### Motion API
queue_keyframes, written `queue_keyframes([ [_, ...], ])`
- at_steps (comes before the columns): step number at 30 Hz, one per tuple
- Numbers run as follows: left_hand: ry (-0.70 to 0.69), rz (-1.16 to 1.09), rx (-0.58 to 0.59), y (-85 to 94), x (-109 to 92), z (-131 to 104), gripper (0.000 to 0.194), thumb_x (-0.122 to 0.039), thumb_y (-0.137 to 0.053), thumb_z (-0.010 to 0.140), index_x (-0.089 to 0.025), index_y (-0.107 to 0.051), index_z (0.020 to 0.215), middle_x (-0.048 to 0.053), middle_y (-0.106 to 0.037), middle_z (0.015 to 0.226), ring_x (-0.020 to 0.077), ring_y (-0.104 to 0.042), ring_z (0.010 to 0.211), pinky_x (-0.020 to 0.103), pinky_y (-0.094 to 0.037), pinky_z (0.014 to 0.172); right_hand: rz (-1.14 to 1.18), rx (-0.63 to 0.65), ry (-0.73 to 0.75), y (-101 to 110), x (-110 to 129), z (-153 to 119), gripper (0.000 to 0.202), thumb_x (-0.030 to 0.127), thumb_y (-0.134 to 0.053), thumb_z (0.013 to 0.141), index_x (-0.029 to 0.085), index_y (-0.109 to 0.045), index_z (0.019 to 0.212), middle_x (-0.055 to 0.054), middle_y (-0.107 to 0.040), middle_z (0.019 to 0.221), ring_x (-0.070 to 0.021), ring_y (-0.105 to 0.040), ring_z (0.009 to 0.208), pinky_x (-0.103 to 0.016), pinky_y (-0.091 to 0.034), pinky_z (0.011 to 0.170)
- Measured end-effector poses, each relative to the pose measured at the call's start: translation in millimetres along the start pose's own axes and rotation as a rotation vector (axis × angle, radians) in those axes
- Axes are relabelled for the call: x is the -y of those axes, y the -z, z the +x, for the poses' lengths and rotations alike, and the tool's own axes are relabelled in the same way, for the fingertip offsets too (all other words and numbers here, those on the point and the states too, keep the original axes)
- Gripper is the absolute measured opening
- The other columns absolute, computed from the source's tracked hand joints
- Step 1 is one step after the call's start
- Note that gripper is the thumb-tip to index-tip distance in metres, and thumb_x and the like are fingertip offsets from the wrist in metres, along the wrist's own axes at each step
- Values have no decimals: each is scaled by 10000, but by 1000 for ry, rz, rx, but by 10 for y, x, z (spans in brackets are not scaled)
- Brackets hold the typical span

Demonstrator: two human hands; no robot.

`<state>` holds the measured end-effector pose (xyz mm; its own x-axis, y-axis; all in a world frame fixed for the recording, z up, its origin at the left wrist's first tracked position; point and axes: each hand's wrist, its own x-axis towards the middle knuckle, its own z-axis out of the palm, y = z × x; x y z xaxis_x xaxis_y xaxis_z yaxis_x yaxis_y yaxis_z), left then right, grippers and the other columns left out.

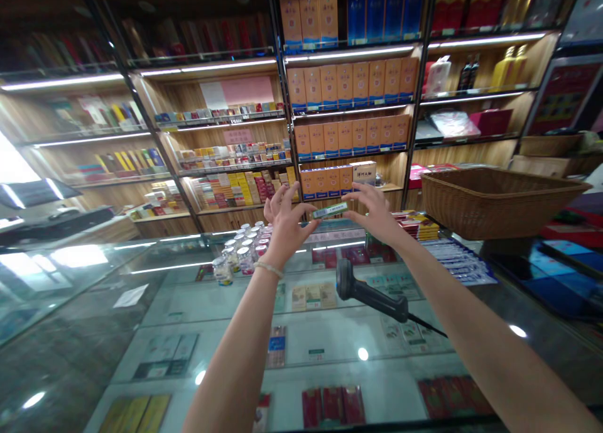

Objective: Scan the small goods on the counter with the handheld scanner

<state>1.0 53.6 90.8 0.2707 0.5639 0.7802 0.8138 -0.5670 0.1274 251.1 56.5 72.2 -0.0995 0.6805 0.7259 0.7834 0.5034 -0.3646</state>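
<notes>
A small, narrow green and white pack (330,210) is held level above the glass counter. My left hand (288,222) pinches its left end between thumb and finger, the other fingers raised; a pale bracelet circles the wrist. At the pack's right end, my right hand (374,212) grips it with thumb and forefinger. Below the hands, a black handheld scanner (372,295) lies on the glass counter (211,320), its cable running to the right under my right forearm.
Several small jars (242,251) stand left of my hands. A wicker basket (494,203) sits at the right, near blue-white packets (455,263) and stacked packs (419,227). Shelves of orange boxes (353,84) rise behind. A paper scrap (130,296) lies at the left.
</notes>
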Motion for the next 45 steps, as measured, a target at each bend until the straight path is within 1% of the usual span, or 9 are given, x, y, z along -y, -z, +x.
queue_keyframes([
  [3,-17,39,-46,54,-42,-5,166,-359,-749,866,-309,-747,1024,4,-371,1689,333,-202,1593,623,-66,1296,-81,-44,11,9,93,-10,467,472,-666,923,311,-642,1361,-76,-478,1588,-340,-309,1516,-582,-223,1230],
  [10,-40,83,-85,70,-46,-27,157,-386,-728,880,-326,-734,1024,-1,-350,1698,322,-191,1601,612,-44,1301,-220,-108,72,73,251,-69,244,376,-619,969,318,-730,1178,-35,-423,1627,-333,-240,1554,-598,-147,1247],
  [17,-27,77,-62,57,-35,-24,166,-386,-749,867,-322,-742,1021,-5,-363,1692,337,-220,1590,599,-90,1297,-239,-83,56,58,254,-82,254,370,-605,977,309,-715,1197,-47,-410,1635,-343,-240,1556,-613,-156,1244],
  [19,-19,69,-69,55,-31,-21,169,-376,-753,861,-322,-744,1021,-9,-360,1693,338,-224,1588,597,-91,1299,-229,-68,32,70,271,-70,403,401,-612,966,288,-630,1353,-85,-393,1644,-341,-249,1556,-605,-183,1245],
  [23,6,45,-87,44,-7,-17,159,-347,-741,854,-313,-740,1009,-9,-359,1691,330,-228,1587,593,-104,1299,-206,24,-87,89,355,-114,871,498,-658,905,205,-276,1631,-175,-324,1678,-368,-238,1569,-616,-257,1228],
  [28,23,31,-91,14,36,-28,159,-348,-743,850,-310,-744,1004,13,-364,1685,331,-240,1583,598,-125,1293,-232,348,-162,1,468,-580,1072,639,-671,849,199,-150,1676,-204,-181,1738,-412,-101,1612,-726,-213,1211],
  [31,26,38,-87,-14,63,-40,152,-346,-745,849,-317,-742,998,4,-375,1678,331,-254,1577,601,-147,1287,-224,536,-232,-86,486,-984,1136,653,-718,798,207,-154,1678,-224,-166,1737,-416,-97,1614,-751,-235,1190],
  [35,25,33,-82,-39,84,-49,154,-333,-750,838,-319,-739,991,1,-385,1672,340,-271,1569,606,-158,1283,-240,586,-282,-171,467,-1328,1077,640,-737,800,203,-250,1657,-233,-108,1744,-405,-94,1616,-721,-215,1215],
  [45,36,-5,-69,-10,123,-44,157,-312,-749,840,-317,-748,997,0,-362,1688,336,-244,1575,599,-149,1287,-295,589,-262,-227,506,-1401,482,445,-693,890,110,-685,1236,-252,-250,1705,-407,-190,1600,-642,-341,1211],
])
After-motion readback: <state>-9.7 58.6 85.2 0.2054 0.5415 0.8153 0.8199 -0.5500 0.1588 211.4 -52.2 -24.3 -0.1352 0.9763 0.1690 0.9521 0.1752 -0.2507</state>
